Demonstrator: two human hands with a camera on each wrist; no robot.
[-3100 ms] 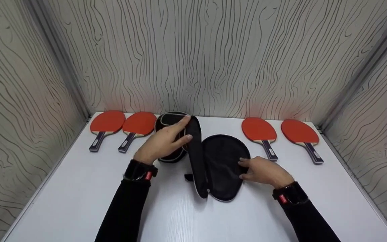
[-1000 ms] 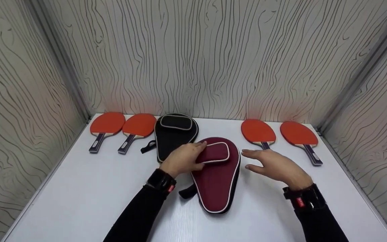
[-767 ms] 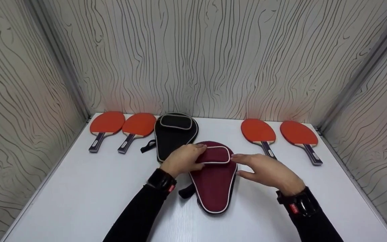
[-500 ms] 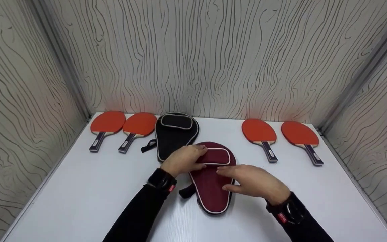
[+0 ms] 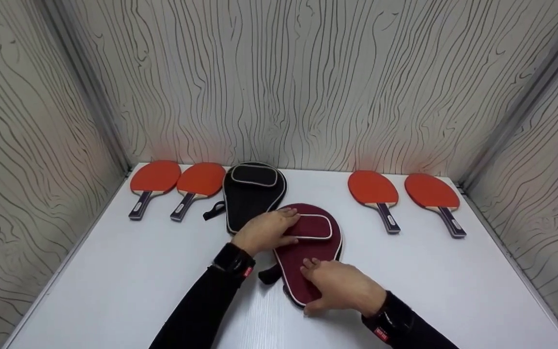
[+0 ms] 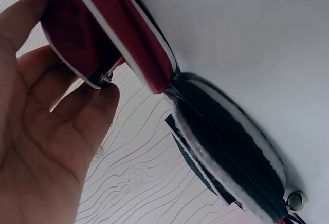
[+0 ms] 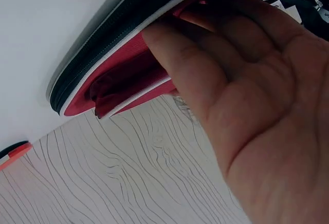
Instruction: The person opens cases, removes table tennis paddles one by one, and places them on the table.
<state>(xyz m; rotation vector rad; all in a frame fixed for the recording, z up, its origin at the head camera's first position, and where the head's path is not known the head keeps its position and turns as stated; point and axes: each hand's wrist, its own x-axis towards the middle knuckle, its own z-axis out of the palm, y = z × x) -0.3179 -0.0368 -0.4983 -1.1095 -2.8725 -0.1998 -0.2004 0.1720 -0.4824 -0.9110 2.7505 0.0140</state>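
Observation:
A closed maroon table tennis bat case (image 5: 308, 281) with white piping lies face up in the middle of the white table, narrow end toward me. My left hand (image 5: 265, 231) grips its raised front pocket (image 5: 314, 227) at the left end, one finger above and the thumb below. The left wrist view shows those fingers around the pocket, beside a zip pull (image 6: 106, 78). My right hand (image 5: 342, 286) rests across the lower right part, thumb at the edge, fingers extended over the front. A dark zip band (image 7: 87, 70) runs along the case's side in the right wrist view.
A black bat case (image 5: 247, 203) lies behind my left hand. Two red bats (image 5: 155, 177) (image 5: 202, 179) are at the back left, two more (image 5: 373, 188) (image 5: 432, 190) at the back right. Patterned panels (image 5: 279, 87) wall in the table's back and sides.
Three seconds ago a case lay spread with its black lining showing; the maroon case is now closed. My right hand has moved from its right edge down toward the narrow end. The left stays.

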